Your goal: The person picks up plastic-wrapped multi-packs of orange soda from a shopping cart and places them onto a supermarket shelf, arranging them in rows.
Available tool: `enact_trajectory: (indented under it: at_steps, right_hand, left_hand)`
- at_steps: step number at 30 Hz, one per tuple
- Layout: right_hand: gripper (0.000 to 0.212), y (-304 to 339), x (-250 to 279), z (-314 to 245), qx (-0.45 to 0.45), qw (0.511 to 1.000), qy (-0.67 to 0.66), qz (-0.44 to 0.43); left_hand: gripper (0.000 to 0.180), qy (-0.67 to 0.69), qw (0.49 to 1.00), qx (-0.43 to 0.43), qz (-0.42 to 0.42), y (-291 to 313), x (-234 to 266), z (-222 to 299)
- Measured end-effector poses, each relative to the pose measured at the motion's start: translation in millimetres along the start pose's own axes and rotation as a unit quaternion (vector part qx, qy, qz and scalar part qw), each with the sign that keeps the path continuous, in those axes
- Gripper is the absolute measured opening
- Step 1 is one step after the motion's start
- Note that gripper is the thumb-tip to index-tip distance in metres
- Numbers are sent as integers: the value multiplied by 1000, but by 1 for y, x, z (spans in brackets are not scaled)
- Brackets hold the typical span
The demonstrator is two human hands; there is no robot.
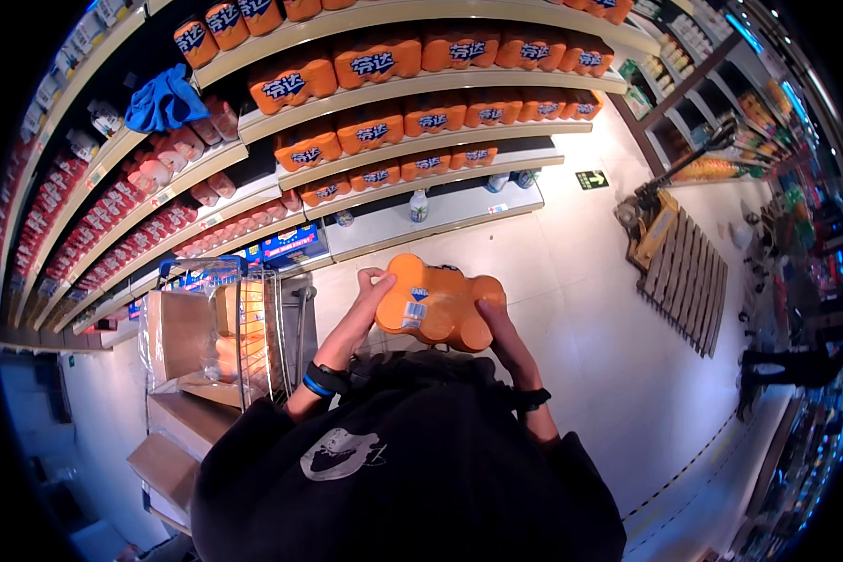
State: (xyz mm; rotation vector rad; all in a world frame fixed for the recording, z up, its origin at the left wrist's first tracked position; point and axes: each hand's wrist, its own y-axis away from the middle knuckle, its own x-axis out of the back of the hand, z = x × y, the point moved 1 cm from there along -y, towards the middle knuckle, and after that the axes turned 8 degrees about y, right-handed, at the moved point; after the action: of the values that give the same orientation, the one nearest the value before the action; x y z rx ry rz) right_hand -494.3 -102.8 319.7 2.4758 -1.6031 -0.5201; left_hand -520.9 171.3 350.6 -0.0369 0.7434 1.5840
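An orange shrink-wrapped multipack of drink cans is held in front of my body, off the floor. Round can ends show through the film, and a white barcode patch is on it. My left hand grips the pack's left end, thumb on top. At the right end my right hand is closed round the edge, its fingers partly hidden behind the pack. Ahead of both hands, similar orange multipacks stand in rows on the shelves.
A wire cart with opened cardboard boxes stands at my left. Red and pink drinks fill the left shelves, where a blue cloth lies. On the right floor are a pallet jack and wooden pallet. A person stands far right.
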Motion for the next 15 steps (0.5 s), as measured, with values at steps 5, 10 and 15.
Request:
enact_trajectory:
  at_steps: [5,10,15]
  right_hand:
    - [59,-12,85,-4,-66,998,-21,13]
    - [54,-38,146,-21,-103,990,-95,14]
    - [51,-116,200,-41,-120,982,-139,-35]
  left_hand:
    - [77,5,999,43,-24,-49,-65,-25]
    - [75,-15,993,90,-69,-96,-116,-30]
    - [74,3,992,116,-45,-171,-148,-19]
